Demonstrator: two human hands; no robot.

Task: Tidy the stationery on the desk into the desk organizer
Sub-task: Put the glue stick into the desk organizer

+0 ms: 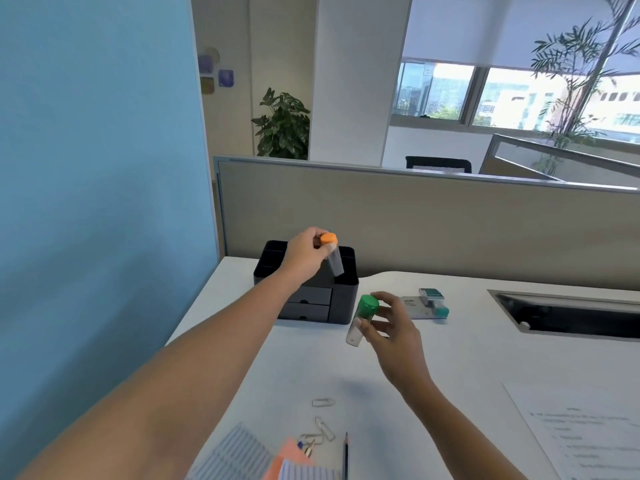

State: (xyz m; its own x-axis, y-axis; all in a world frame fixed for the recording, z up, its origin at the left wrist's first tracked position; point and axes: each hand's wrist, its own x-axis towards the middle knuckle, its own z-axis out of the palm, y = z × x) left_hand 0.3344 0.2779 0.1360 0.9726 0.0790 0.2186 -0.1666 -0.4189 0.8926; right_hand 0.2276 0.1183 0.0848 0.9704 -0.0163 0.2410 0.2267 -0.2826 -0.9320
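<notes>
A black desk organizer (344, 299) with open top compartments and two small drawers stands at the back left of the white desk (467, 348). My left hand (304, 252) pinches a clear tube with an orange cap (331, 252), tilted, right above the organizer's top. My right hand (391, 330) holds a clear tube with a green cap (362, 318) in the air, in front of the organizer's right corner. Several paper clips (323, 424), a pencil (345, 455) and small notepads (242, 455) lie near the front edge.
A green-and-white stapler (433, 299) sits on a card right of the organizer. A printed sheet (588, 434) lies at the front right. A cable slot (568, 315) is cut into the desk at the right. A beige partition (450, 230) backs the desk; a blue wall (104, 168) stands on the left.
</notes>
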